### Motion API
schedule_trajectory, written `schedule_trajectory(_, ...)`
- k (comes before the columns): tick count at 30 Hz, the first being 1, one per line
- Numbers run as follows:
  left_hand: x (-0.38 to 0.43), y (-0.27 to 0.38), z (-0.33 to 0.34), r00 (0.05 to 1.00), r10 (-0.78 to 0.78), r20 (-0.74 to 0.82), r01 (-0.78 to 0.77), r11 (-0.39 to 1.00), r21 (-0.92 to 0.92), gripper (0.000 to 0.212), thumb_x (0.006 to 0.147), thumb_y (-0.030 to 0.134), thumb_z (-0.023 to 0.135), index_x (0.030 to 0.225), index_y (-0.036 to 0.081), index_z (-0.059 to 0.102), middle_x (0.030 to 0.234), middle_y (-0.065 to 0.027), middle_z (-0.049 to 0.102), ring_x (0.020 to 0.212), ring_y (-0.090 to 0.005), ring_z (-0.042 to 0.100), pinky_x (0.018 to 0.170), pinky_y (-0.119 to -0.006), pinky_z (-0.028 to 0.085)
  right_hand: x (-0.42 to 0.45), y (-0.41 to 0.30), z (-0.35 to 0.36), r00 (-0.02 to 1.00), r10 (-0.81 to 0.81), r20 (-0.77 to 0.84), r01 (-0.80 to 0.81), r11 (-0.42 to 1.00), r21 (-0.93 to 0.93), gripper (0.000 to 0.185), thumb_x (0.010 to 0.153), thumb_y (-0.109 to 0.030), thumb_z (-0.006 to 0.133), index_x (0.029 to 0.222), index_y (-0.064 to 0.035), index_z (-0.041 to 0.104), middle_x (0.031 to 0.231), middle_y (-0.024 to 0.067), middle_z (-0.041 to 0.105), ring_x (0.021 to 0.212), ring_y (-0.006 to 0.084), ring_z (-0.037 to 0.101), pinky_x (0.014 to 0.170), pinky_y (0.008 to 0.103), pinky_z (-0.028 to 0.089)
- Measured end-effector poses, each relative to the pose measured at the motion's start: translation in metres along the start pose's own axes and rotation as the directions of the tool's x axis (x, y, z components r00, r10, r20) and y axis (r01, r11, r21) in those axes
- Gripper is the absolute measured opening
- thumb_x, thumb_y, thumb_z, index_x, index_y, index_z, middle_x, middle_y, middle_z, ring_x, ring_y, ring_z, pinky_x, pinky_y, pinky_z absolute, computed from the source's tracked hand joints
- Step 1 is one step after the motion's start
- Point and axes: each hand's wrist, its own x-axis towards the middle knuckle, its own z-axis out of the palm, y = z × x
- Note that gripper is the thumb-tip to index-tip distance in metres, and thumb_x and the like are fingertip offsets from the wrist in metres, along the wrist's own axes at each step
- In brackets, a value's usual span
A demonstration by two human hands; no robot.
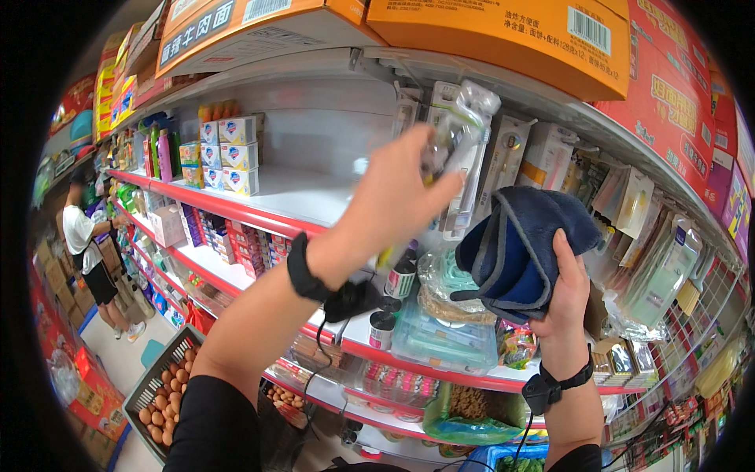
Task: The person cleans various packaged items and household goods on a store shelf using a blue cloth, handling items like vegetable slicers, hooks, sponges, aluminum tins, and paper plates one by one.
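Observation:
My right hand (567,289) grips a folded dark blue cloth (525,253) with grey edging, in front of the shelf. My left hand (395,200), blurred, reaches up to clear plastic blister packs (469,130) hanging under the upper shelf. Its thumb and fingers are spread around the packs' near side; whether they pinch one is unclear. More hanging packs (545,156), some of them toothbrush-like, hang behind the cloth. Below the cloth lie a plastic bag with coiled pale green items (439,268) and a clear teal plastic box (445,339). Black-lidded jars (382,330) stand left of the box.
Orange cartons (501,44) and red cartons (666,76) sit on the top shelf. Boxed soaps (238,156) are stacked on the white shelf (295,189). A crate of eggs (165,401) is at lower left. Another person (88,248) stands down the aisle. A wire rack (702,312) borders the right.

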Motion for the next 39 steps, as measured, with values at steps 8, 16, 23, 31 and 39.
schedule_trajectory(8,-0.098,0.019,0.036,0.967,0.051,0.252,-0.016,0.990,-0.138,0.063,0.102,0.028,0.054,0.150,-0.007,0.033,0.117,-0.0263,0.047,0.090,-0.0366,0.058,0.084,-0.041,0.050,-0.019,0.032,0.035,0.958,-0.284,0.045,0.287,0.953,-0.098,0.042,0.104,-0.009,0.051,0.144,0.0005,0.045,0.143,0.0103,0.054,0.129,0.0219,0.054,0.111,0.0367,0.040)
schedule_trajectory(16,-0.112,-0.014,0.064,0.998,0.058,0.010,-0.052,0.942,-0.331,0.055,0.109,0.026,0.035,0.153,-0.004,0.023,0.138,-0.0263,0.035,0.128,-0.0380,0.032,0.114,-0.044,0.024,-0.058,0.091,-0.002,0.783,-0.394,0.481,0.614,0.607,-0.505,0.063,0.089,0.000,0.063,0.146,0.0095,0.037,0.140,0.0210,0.055,0.129,0.0281,0.054,0.111,0.0397,0.037)
schedule_trajectory(23,-0.110,-0.008,0.047,0.927,-0.352,0.132,0.299,0.477,-0.826,0.058,0.110,0.040,0.033,0.150,-0.002,0.036,0.143,-0.0161,0.052,0.113,-0.0141,0.051,0.100,-0.027,0.038,-0.108,0.091,-0.001,0.818,-0.249,0.519,0.559,0.558,-0.613,0.044,0.079,-0.004,0.073,0.121,0.0024,0.059,0.128,0.0273,0.055,0.116,0.0403,0.061,0.097,0.0410,0.049)
schedule_trajectory(31,-0.151,-0.009,0.057,0.914,-0.127,0.386,0.400,0.122,-0.908,0.052,0.112,0.029,0.032,0.157,0.003,0.026,0.149,-0.0075,0.045,0.140,-0.0144,0.039,0.116,-0.030,0.028,-0.096,0.081,0.009,0.836,-0.352,0.420,0.544,0.444,-0.712,0.046,0.079,-0.004,0.065,0.123,0.0044,0.058,0.127,0.0274,0.057,0.113,0.0428,0.061,0.098,0.0412,0.048)
schedule_trajectory(39,-0.163,-0.011,0.063,0.837,-0.265,0.479,0.534,0.210,-0.819,0.054,0.109,0.029,0.040,0.157,0.009,0.025,0.147,-0.0078,0.046,0.133,-0.0198,0.049,0.114,-0.036,0.038,-0.061,0.057,0.024,0.705,-0.376,0.601,0.703,0.255,-0.664,0.047,0.079,-0.004,0.068,0.125,0.0014,0.059,0.125,0.0236,0.058,0.113,0.0418,0.061,0.094,0.0408,0.050)
